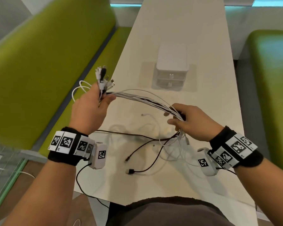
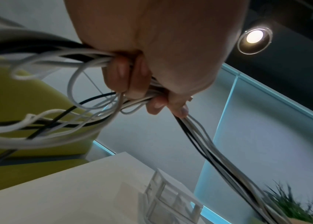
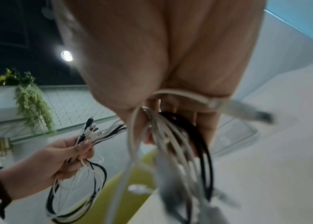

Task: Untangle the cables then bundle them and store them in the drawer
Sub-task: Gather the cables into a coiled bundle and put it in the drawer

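Note:
A bunch of white and black cables [image 1: 142, 98] stretches in the air between my two hands above the white table [image 1: 211, 95]. My left hand [image 1: 95, 101] grips one end, with the plugs [image 1: 103, 75] sticking up above the fist; its curled fingers [image 2: 125, 75] close round the cables [image 2: 209, 151]. My right hand [image 1: 185, 119] holds the bunch farther along, the strands [image 3: 171, 136] running through its fingers. Loose cable ends [image 1: 145, 144] hang from it and lie tangled on the table. A small white drawer unit [image 1: 171, 67], drawers closed, stands farther back.
Green padded benches [image 1: 47, 62] flank the table on both sides. A black wire [image 1: 82, 185] from the left wrist camera hangs over the table's near edge. A glass partition [image 1: 5, 168] is at the lower left.

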Demonstrator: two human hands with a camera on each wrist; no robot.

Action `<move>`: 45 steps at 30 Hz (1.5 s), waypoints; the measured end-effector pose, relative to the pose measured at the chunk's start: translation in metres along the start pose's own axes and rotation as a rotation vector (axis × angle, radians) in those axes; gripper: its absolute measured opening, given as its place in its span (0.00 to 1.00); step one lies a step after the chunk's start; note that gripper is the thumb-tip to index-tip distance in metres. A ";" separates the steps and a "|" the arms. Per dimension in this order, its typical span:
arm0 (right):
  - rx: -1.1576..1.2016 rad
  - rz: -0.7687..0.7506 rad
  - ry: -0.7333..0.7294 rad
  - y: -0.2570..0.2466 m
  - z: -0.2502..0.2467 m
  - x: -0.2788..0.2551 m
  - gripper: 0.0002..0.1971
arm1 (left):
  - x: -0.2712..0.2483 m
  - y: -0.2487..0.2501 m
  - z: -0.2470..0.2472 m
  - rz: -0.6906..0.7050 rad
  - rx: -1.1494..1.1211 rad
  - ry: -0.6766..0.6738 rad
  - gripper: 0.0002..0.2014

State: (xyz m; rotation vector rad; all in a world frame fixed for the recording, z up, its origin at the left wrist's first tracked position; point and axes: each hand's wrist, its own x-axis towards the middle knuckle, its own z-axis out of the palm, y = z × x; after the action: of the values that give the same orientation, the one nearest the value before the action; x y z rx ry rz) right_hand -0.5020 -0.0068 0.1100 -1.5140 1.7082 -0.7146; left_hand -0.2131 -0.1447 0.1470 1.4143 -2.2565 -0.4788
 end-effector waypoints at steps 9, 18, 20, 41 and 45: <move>0.286 -0.173 0.563 0.009 -0.009 -0.007 0.10 | 0.004 -0.026 0.014 -0.136 -0.080 -0.047 0.18; 0.045 -0.092 0.266 0.033 -0.034 -0.018 0.23 | 0.009 -0.051 0.016 -0.297 0.063 -0.068 0.18; -0.287 0.094 0.166 0.045 -0.037 -0.010 0.26 | 0.009 -0.048 0.015 -0.312 0.081 -0.065 0.18; -0.236 -0.087 0.095 0.029 0.014 0.045 0.29 | 0.000 -0.031 0.025 -0.256 -0.014 -0.128 0.14; -0.245 -0.053 0.062 0.033 0.028 0.047 0.19 | 0.004 -0.042 0.020 -0.280 0.024 -0.063 0.15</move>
State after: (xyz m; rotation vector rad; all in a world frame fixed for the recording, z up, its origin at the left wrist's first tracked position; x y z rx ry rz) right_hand -0.4997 -0.0460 0.0598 -1.7249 1.8628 -0.6015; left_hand -0.1935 -0.1646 0.1101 1.7614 -2.1261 -0.5939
